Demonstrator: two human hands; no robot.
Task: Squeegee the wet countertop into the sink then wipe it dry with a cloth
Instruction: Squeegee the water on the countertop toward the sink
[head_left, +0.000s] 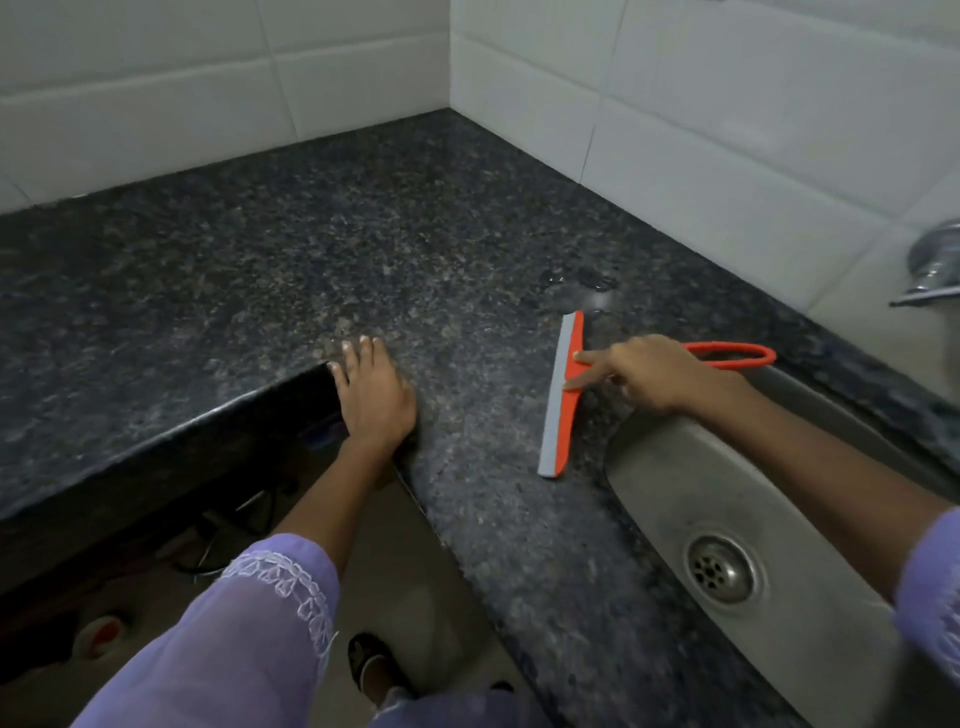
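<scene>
An orange squeegee with a grey rubber blade lies on the dark speckled granite countertop, just left of the steel sink. My right hand grips its handle, with two fingers stretched onto the orange head. The handle's loop sticks out behind the hand. A small puddle of water glistens just beyond the blade's far end. My left hand rests flat on the inner corner of the counter edge, fingers apart, holding nothing. No cloth is in view.
White tiled walls meet in a corner behind the counter. A chrome tap juts in at the right edge. The sink drain is near the bottom right. Below the counter edge are floor, cables and my foot.
</scene>
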